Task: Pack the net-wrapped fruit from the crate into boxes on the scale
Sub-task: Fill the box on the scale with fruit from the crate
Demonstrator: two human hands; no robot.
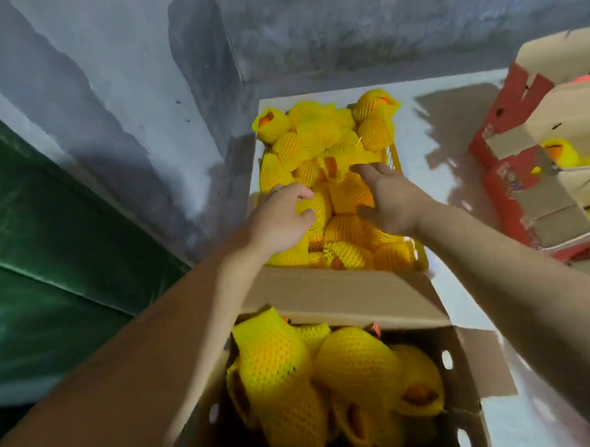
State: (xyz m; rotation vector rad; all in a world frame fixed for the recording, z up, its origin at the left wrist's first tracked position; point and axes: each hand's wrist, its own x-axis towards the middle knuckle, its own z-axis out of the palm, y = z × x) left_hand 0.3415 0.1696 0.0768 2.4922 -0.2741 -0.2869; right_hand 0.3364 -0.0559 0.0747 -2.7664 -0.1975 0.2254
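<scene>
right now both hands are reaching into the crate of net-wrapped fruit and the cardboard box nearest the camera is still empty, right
Not quite. The head view shows the cardboard box nearest the camera already holds several net-wrapped fruit. The rest stands: the left hand and the right hand are both reaching into the crate of yellow-netted fruit, the left curled round one fruit.

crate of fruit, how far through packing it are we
Done: the near cardboard box already holds several net-wrapped fruit. In hand: the left hand curls round one fruit in the crate, and the right hand reaches in beside it, fingers spread. Left: the crate remains heaped with wrapped fruit, so plenty is unpacked. The scale is not visible.
</scene>
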